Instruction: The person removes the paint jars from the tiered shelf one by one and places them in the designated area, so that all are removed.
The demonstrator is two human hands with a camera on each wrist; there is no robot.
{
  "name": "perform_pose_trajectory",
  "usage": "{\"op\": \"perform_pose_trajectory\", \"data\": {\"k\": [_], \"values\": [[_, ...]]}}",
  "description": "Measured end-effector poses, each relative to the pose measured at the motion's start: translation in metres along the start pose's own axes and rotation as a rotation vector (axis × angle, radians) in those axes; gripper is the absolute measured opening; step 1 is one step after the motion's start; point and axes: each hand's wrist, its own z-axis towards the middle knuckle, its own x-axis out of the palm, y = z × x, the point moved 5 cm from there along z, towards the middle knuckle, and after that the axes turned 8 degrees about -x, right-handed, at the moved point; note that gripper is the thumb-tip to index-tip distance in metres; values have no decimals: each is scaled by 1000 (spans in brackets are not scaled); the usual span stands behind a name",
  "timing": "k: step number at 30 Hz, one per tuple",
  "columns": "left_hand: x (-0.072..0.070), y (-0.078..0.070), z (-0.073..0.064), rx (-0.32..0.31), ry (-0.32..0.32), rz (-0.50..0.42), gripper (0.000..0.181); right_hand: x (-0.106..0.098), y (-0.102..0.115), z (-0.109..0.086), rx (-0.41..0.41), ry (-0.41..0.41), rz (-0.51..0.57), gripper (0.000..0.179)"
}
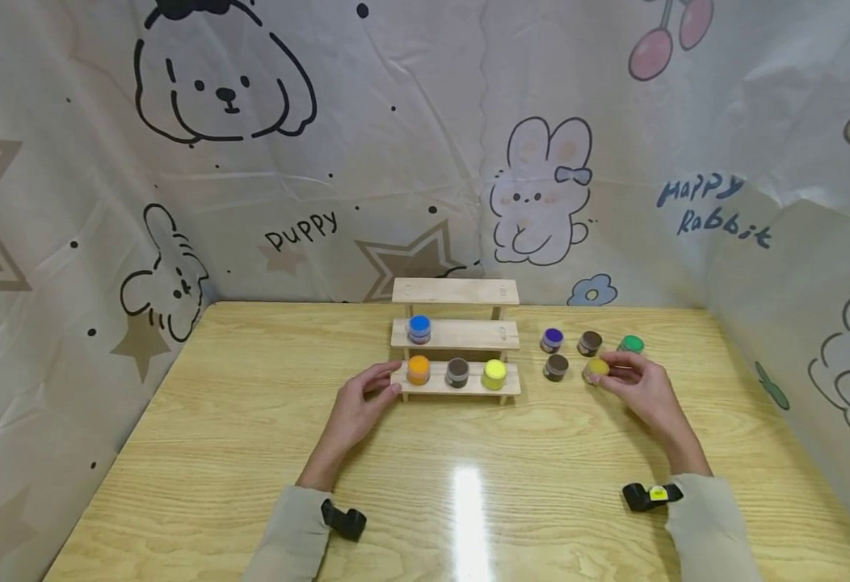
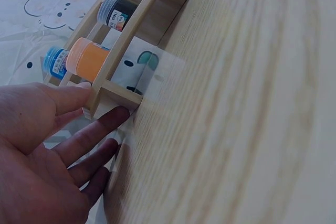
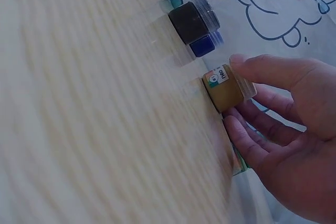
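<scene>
A three-step wooden display stand [image 1: 456, 334] rises at the back of the table. My left hand [image 1: 358, 406] holds the left end of its lowest step, thumb and index fingertip [image 2: 123, 112] at the wood. That step bears an orange paint jar [image 1: 418, 370], a dark jar [image 1: 457, 373] and a yellow jar [image 1: 494, 374]; a blue jar [image 1: 419, 329] is on the middle step. To the right of the stand, my right hand [image 1: 639, 390] pinches an ochre-yellow paint jar [image 3: 224, 88] by its clear lid, between thumb and fingers.
Near the right hand stand a purple jar [image 1: 552, 339], two dark brown jars [image 1: 589, 343] and a green jar [image 1: 632, 344], partly behind the fingers. A printed cloth [image 1: 410, 145] hangs around the wooden table [image 1: 534, 469]. Each sleeve carries a black wrist camera [image 1: 345, 520].
</scene>
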Motion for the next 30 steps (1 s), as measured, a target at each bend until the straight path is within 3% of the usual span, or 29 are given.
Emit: {"op": "perform_pose_trajectory", "data": {"k": [6,14,21,30], "values": [[0,0,-1,4,-1,0,37,-1,11,0,-61,-27,27,54],[-1,-2,-2,-10,1,-12,37,1,42,2,-147,-98,16,46],[-2,-2,-2,-4,-5,-6,37,13,69,5,-279,-83,74,41],[0,-2,-2,6,-12,4,37,38,92,3,-337,-23,111,39]]}}
